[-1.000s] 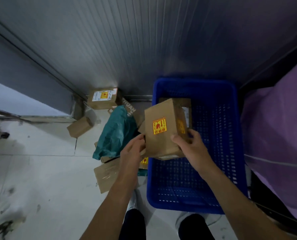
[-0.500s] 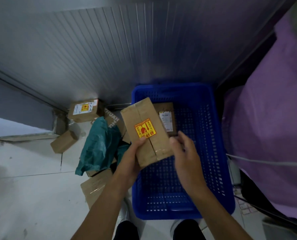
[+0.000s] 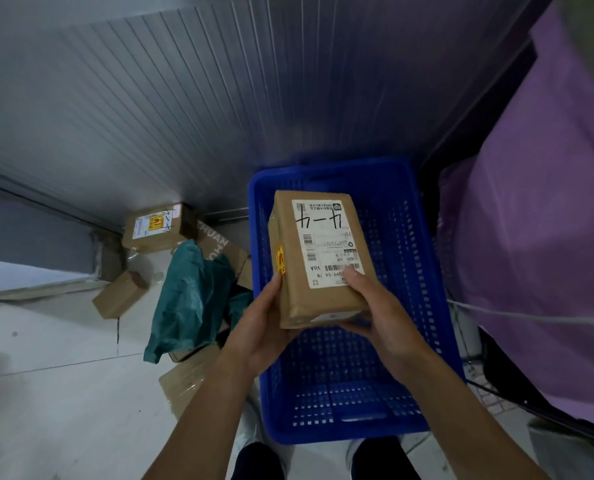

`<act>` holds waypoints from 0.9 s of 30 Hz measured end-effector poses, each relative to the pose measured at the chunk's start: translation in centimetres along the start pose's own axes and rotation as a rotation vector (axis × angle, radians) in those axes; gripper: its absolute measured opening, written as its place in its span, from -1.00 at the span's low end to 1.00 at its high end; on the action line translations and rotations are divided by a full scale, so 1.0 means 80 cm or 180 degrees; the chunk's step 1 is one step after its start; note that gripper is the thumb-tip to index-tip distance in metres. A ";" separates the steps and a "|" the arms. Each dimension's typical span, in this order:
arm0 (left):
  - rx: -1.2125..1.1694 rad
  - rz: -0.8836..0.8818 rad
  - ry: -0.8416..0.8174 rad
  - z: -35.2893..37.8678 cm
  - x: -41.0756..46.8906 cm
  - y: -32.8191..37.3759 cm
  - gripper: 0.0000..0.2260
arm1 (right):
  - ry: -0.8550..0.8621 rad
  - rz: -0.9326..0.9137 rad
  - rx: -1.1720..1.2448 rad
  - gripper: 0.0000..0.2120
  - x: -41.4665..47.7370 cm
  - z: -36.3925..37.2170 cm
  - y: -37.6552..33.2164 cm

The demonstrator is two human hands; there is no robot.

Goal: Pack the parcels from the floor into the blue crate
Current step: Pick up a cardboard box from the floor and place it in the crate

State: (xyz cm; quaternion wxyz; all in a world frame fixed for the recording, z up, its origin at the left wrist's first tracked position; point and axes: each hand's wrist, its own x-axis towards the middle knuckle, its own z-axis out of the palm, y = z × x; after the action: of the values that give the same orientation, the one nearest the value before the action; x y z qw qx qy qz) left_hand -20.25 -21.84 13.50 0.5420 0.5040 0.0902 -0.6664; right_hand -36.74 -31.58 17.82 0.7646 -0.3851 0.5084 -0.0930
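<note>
Gripping a brown cardboard parcel (image 3: pixel 318 258) from both sides, the left hand (image 3: pixel 264 327) and the right hand (image 3: pixel 380 315) are seen above the blue crate (image 3: pixel 423 271), which stands on the pale floor (image 3: pixel 56 393). The parcel is held over the crate's middle, clear of its perforated bottom, with a white shipping label (image 3: pixel 325 242) turned upward and a yellow-and-red sticker (image 3: pixel 280 259) on its left face. The left hand is closed round the near left edge; the right thumb is pressed on the label's near end, with the fingers wrapped under. Left of the crate, more parcels are scattered: a teal plastic bag (image 3: pixel 191 299) just beside the crate wall, a small plain box (image 3: pixel 120 294) farther left, and a labelled box (image 3: pixel 155 226) against the ribbed metal wall (image 3: pixel 184 116). Purple fabric (image 3: pixel 548 237) is seen to the crate's right.
</note>
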 end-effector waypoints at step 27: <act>0.0910 0.0378 0.0757 0.011 0.020 0.018 -0.08 | 0.0851 0.0237 -0.0011 -0.39 0.050 -0.053 -0.019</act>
State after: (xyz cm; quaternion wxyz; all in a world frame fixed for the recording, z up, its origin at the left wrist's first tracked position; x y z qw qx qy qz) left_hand -19.40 -24.01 13.32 0.4888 0.6555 0.0281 -0.5750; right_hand -38.12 -36.84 15.22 0.6923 -0.3515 0.6198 -0.1142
